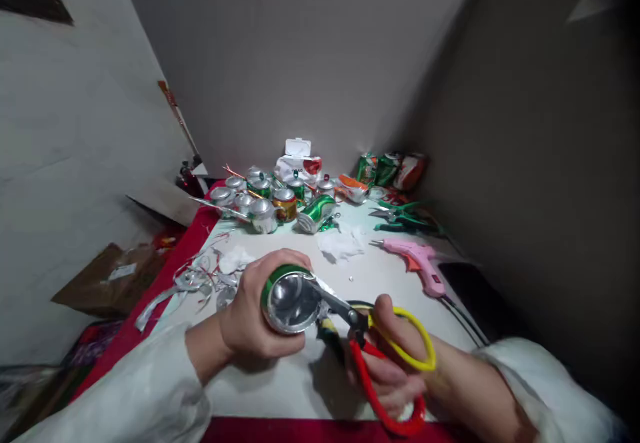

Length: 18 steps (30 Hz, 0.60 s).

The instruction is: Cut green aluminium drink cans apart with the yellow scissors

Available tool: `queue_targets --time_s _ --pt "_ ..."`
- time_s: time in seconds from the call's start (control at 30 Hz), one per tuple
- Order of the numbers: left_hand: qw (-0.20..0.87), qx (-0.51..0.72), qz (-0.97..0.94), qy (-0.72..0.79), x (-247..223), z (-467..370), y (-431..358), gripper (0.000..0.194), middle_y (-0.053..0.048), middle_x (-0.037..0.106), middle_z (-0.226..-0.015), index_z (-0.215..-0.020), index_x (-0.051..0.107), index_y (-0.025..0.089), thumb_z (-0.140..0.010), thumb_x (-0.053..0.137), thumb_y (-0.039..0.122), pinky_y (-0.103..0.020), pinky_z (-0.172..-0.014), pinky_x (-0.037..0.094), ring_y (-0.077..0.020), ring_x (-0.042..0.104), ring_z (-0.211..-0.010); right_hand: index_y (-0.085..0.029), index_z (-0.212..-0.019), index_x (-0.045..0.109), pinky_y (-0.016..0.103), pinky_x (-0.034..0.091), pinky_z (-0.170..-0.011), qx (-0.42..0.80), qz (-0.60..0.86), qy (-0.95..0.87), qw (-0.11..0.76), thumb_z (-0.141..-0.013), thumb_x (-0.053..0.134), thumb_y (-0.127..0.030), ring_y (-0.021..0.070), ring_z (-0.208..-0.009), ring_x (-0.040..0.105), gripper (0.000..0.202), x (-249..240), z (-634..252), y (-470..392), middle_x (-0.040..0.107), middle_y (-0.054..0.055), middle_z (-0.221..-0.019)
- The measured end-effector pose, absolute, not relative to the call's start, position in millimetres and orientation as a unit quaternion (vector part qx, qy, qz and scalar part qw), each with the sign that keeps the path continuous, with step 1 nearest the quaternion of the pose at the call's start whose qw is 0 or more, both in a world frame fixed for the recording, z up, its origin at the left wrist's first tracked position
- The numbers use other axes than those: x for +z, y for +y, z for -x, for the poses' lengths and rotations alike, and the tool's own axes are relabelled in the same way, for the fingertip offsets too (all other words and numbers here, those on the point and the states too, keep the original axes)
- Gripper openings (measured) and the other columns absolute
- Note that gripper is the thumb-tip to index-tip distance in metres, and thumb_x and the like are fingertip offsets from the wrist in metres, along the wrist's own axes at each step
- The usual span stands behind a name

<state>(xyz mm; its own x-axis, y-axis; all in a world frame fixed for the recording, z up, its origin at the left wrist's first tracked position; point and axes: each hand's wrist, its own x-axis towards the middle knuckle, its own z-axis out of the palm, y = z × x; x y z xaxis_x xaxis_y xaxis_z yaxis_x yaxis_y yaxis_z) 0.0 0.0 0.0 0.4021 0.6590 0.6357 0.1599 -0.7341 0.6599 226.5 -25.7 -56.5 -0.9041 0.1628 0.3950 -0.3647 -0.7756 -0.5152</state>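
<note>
A cut-open green drink can (291, 300) is wrapped in my left hand (257, 306), its open end tilted toward me so the shiny silver inside shows. My right hand (393, 356) grips scissors (357, 320) with one yellow and one red handle, which are spread apart. One blade reaches over the can's right rim; the exact spot where the other blade meets the metal is hard to make out. Beneath the scissors on the table lies a dark and yellow thing (330, 333), partly hidden.
Several small can-made pots (263, 216) and a green can (316, 214) stand or lie at the back. Metal strips (195, 280) litter the left side. On the right lie a pink glue gun (417, 260) with its cord and green-handled pliers (400, 213). Crumpled tissue (343, 243) sits mid-table.
</note>
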Motion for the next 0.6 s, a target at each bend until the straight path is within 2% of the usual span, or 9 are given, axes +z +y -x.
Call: queue_targets --time_s 0.17,0.27,0.33,0.4,0.47,0.53,0.6 --pt "0.229 0.456 -0.815 0.275 5.0 1.7 7.3 0.058 -0.007 0.065 -0.099 -0.103 0.060 0.017 -0.046 0.068 0.010 -0.035 -0.085 0.051 -0.0251 0.065 -0.093 -0.017 -0.062 0.049 0.016 0.017 -0.025 0.911 -0.005 -0.391 0.130 -0.072 0.019 -0.095 0.0027 -0.020 0.018 0.084 -48.6 -236.3 -16.8 0.030 -0.011 -0.033" --pt "0.225 0.451 -0.815 0.287 6.7 5.2 10.5 0.057 -0.007 0.065 -0.099 -0.102 0.060 0.016 -0.046 0.068 0.010 -0.035 -0.082 0.052 -0.0249 0.065 -0.090 -0.016 -0.066 0.055 0.020 0.024 -0.031 0.850 0.132 -0.493 0.128 -0.061 0.015 -0.101 0.0061 -0.028 0.028 0.094 -28.4 -245.4 -15.4 0.036 -0.007 -0.037" --pt "0.227 0.457 -0.808 0.294 7.7 7.2 11.8 0.056 -0.007 0.065 -0.098 -0.102 0.060 0.016 -0.047 0.066 0.009 -0.035 -0.081 0.052 -0.0245 0.065 -0.089 -0.014 -0.073 0.058 0.022 0.031 -0.041 0.783 0.189 -0.580 0.122 -0.056 0.019 -0.102 0.0078 -0.038 0.036 0.098 -11.7 -250.4 -16.8 0.041 -0.005 -0.046" --pt "0.229 0.465 -0.800 0.302 8.4 8.3 12.6 0.056 -0.007 0.064 -0.098 -0.102 0.059 0.016 -0.047 0.064 0.008 -0.035 -0.081 0.052 -0.0245 0.065 -0.089 -0.014 -0.077 0.059 0.024 0.033 -0.048 0.712 0.241 -0.647 0.127 -0.058 0.026 -0.101 0.0096 -0.047 0.041 0.095 2.4 -253.6 -19.3 0.047 -0.002 -0.056" --pt "0.231 0.460 -0.798 0.315 7.9 8.4 12.7 0.055 -0.006 0.064 -0.098 -0.102 0.059 0.016 -0.048 0.064 0.008 -0.034 -0.081 0.051 -0.0241 0.065 -0.089 -0.016 -0.081 0.056 0.024 0.034 -0.052 0.625 0.325 -0.684 0.188 -0.059 0.035 -0.099 0.0121 -0.057 0.044 0.089 11.2 -254.8 -21.8 0.052 0.001 -0.069" --pt "0.235 0.446 -0.800 0.325 6.4 7.6 12.4 0.055 -0.005 0.065 -0.097 -0.101 0.059 0.016 -0.047 0.064 0.007 -0.032 -0.078 0.052 -0.0225 0.065 -0.086 -0.018 -0.079 0.053 0.025 0.034 -0.055 0.496 0.404 -0.729 0.244 -0.063 0.039 -0.097 0.0143 -0.063 0.045 0.081 14.3 -254.4 -23.5 0.053 0.002 -0.074" --pt "0.241 0.431 -0.802 0.336 4.6 6.2 12.0 0.056 -0.004 0.065 -0.094 -0.102 0.059 0.016 -0.048 0.064 0.007 -0.030 -0.074 0.052 -0.0203 0.064 -0.081 -0.019 -0.074 0.050 0.026 0.031 -0.056 0.339 0.458 -0.784 0.247 -0.066 0.046 -0.092 0.0148 -0.063 0.043 0.073 13.6 -252.7 -24.5 0.052 0.001 -0.072"
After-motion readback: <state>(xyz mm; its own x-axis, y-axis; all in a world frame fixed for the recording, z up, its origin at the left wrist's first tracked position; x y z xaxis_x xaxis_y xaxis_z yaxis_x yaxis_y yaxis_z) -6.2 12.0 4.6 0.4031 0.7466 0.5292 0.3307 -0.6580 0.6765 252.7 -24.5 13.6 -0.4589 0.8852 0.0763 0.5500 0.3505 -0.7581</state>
